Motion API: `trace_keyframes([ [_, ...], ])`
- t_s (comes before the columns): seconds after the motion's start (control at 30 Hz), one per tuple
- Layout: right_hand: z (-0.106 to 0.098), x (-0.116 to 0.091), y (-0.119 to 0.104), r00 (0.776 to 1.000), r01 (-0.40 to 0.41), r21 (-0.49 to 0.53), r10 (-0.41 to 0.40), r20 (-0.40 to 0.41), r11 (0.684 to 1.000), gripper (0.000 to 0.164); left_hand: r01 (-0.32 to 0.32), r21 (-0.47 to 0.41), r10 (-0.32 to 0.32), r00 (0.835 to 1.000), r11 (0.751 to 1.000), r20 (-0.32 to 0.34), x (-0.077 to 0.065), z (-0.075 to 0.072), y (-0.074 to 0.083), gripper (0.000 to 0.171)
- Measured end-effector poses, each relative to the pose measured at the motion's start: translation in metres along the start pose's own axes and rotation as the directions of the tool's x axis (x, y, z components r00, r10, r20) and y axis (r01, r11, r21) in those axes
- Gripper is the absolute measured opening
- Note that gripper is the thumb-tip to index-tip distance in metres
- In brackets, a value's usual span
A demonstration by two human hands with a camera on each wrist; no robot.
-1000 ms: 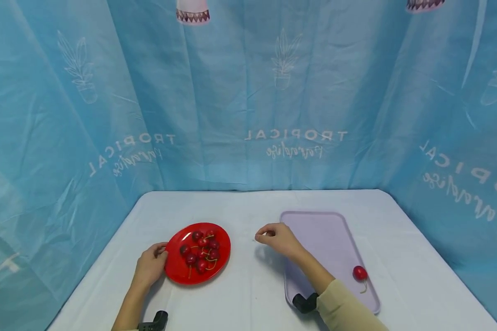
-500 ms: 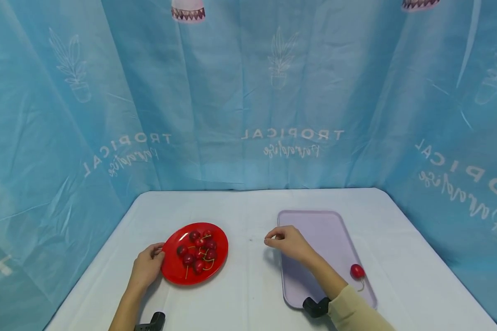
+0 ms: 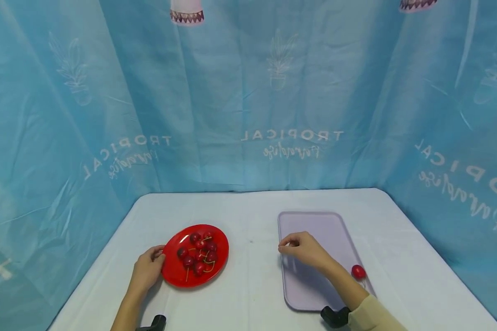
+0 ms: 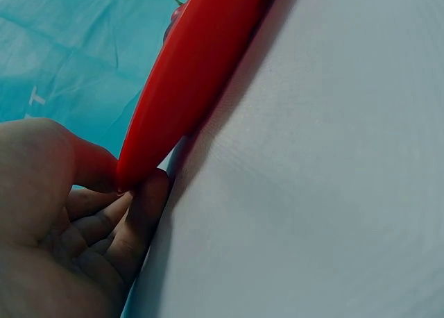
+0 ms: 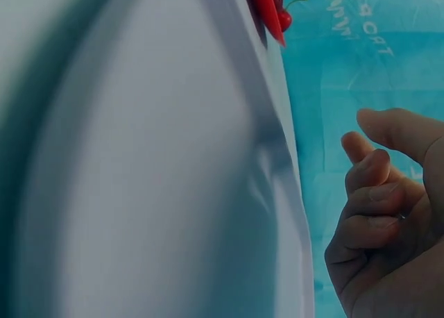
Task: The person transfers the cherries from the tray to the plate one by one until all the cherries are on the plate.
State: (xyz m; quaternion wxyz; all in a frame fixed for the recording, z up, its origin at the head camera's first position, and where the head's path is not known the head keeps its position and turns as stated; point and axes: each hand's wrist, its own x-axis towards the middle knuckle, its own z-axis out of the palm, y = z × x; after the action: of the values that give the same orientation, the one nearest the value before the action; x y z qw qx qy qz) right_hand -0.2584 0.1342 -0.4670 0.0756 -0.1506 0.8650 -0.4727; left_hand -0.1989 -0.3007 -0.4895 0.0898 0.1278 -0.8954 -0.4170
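A round red plate (image 3: 172,270) bears several dark red cherries (image 3: 199,268) with green stems. My left hand (image 3: 147,267) pinches its left rim; in the left wrist view the thumb lies above the rim of the plate (image 4: 187,82) and fingers below. Over the left part of a pale purple tray (image 3: 314,223) is my right hand (image 3: 303,248), fingers loosely bent and holding nothing. The right wrist view shows a gap between its thumb (image 5: 395,127) and forefinger. One cherry (image 3: 358,271) lies near the tray's right edge, its stem partly behind the forearm.
A white cloth (image 3: 248,294) covers the table, and blue printed curtains (image 3: 240,105) hang at its back and sides. Black wrist-worn devices show at the left wrist (image 3: 153,323) and right wrist (image 3: 334,317).
My right hand has moved rightward, from the space between plate and tray to above the tray. The left hand stays at the plate rim.
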Motion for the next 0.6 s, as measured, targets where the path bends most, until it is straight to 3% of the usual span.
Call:
trace_keyframes([
  [0.6,-0.022,-0.027,0.017,0.998,-0.054,0.033,0.053,0.031,0.998,0.024,-0.007,-0.003,0.007,1.000,1.000,0.000,0.001,0.000,-0.001,0.038],
])
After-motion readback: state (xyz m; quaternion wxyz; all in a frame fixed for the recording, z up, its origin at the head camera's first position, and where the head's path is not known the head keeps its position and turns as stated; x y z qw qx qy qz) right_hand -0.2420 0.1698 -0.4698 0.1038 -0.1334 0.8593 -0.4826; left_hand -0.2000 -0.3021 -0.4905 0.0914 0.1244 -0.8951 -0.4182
